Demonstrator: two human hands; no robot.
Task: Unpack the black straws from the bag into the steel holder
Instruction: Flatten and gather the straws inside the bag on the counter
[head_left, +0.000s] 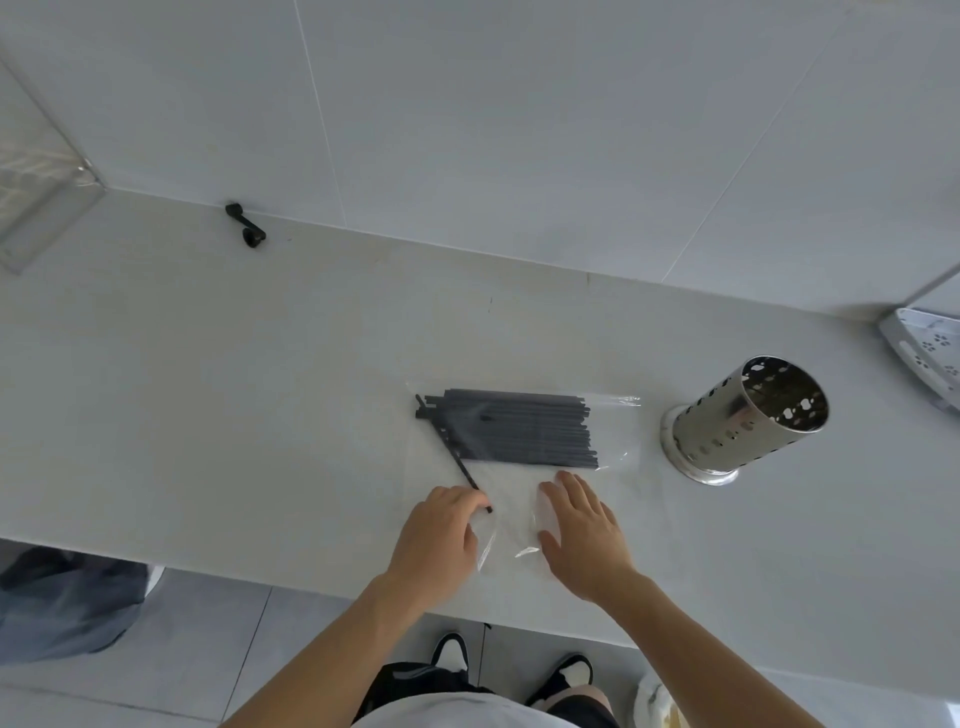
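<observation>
A bundle of black straws (519, 428) lies flat inside a clear plastic bag (511, 499) on the white counter. One straw (454, 452) lies slanted from the bundle's left end toward my left hand (441, 540). That hand's fingers are curled on the bag's near left edge, by the slanted straw's tip. My right hand (584, 535) rests flat with spread fingers on the bag's near right part. The perforated steel holder (748, 418) stands upright on a round base to the right of the bag, with nothing visible inside it.
A small black fitting (245, 226) lies at the back left by the tiled wall. A clear box (36, 171) stands at far left, a white perforated rack (930, 353) at far right. The counter's front edge (311, 587) runs just under my wrists.
</observation>
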